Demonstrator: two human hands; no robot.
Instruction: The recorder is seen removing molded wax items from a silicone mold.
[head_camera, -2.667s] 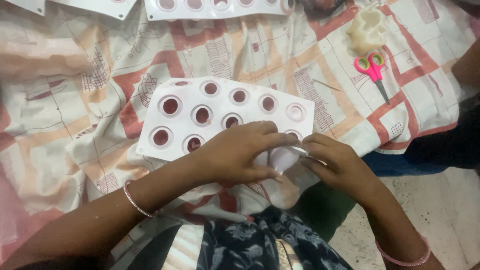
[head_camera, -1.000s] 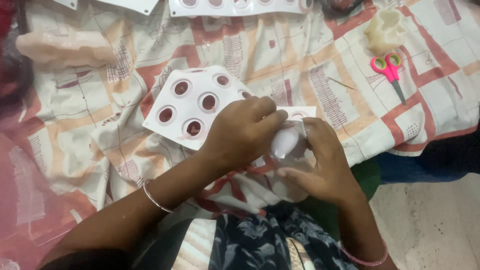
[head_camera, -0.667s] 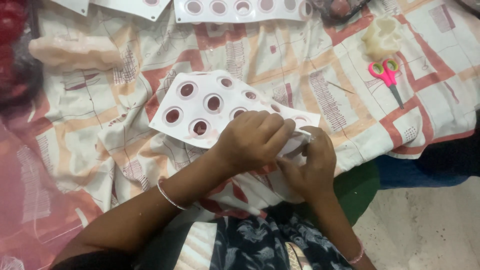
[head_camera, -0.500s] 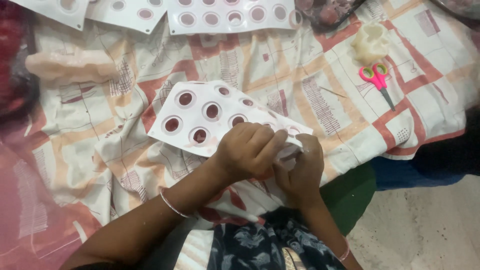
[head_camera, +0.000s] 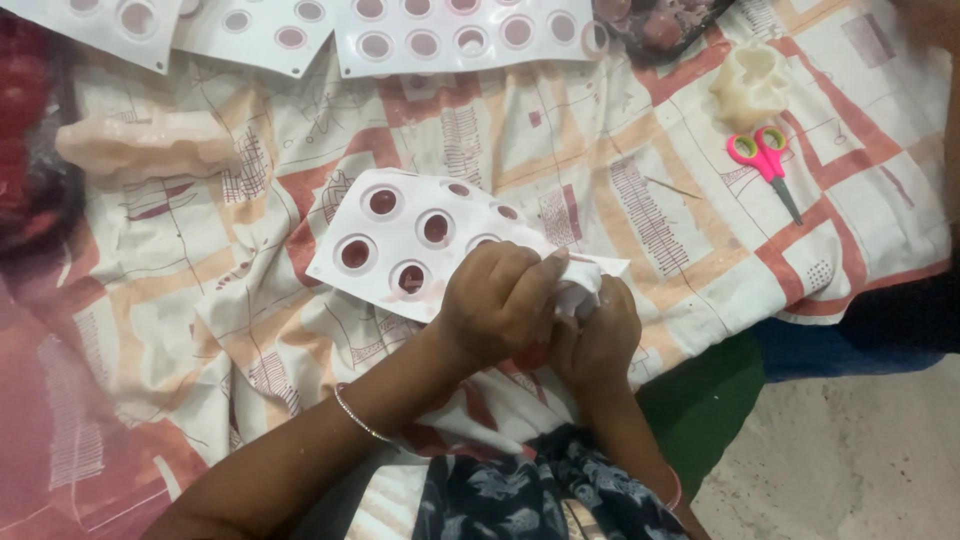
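A white card sheet with rows of round dark red dots lies on the patterned cloth in front of me. My left hand presses down on the sheet's near right part, fingers curled over it. My right hand sits just right of it, fingers closed on the sheet's right corner, which is bent up and crumpled white between both hands. A thin bangle is on each wrist.
Several more white dotted sheets lie along the far edge of the cloth. Pink-handled scissors and a cream lump sit at the far right. A pale roll lies at the left. Bare floor lower right.
The sheet has turned and slid left. My two hands have closed together over its right corner, which is now bent up. The view has shifted down and right.
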